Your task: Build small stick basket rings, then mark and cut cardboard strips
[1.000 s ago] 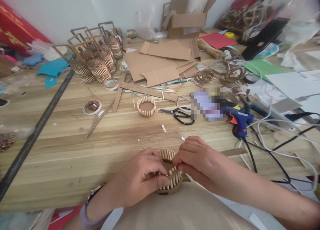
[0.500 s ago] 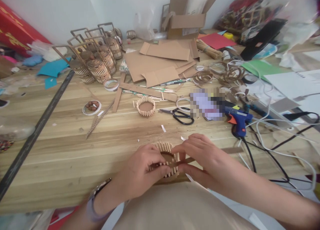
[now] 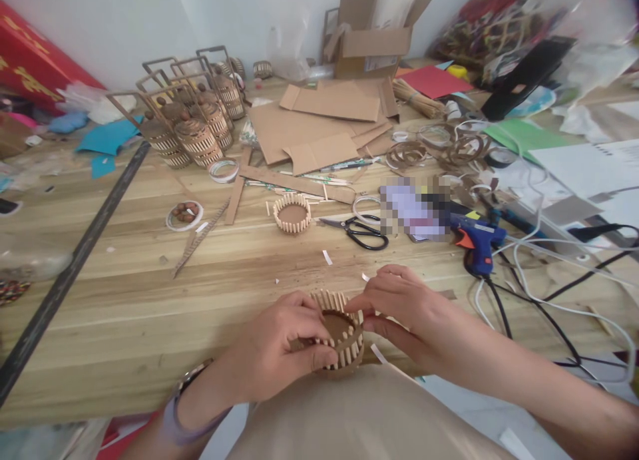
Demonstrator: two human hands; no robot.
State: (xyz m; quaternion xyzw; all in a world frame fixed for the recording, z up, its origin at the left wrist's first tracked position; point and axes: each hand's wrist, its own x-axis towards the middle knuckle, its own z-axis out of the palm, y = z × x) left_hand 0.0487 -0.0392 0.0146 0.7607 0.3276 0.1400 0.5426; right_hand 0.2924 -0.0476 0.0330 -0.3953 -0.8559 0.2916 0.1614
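A small round basket point(image 3: 330, 300) of upright wooden sticks on a brown cardboard base sits tilted at the table's near edge, close against my clothing. My left hand point(image 3: 287, 333) grips its left side, thumb at the near sticks and fingers over the rim. A narrow brown strip point(image 3: 352, 341) curves along the near and right-hand sticks. At the right rim, my right hand point(image 3: 394, 310) pinches the strip between thumb and fingers; the fingertips partly hide it. A second basket of sticks point(image 3: 292, 214) stands farther back, beside black-handled scissors point(image 3: 367, 232).
A blue glue gun point(image 3: 476, 240) lies to the right among cables. Cardboard sheets point(image 3: 319, 120) and several finished lantern-like baskets point(image 3: 197, 140) with handles stand behind. Tape rings, a bowl of brown beads point(image 3: 184, 215) and a long black bar point(image 3: 74, 267) are on the table.
The strip has gone from sticking out toward the right to lying curved along the basket's near side. The basket has tipped and shifted slightly toward me; my right fingers have moved to its right rim.
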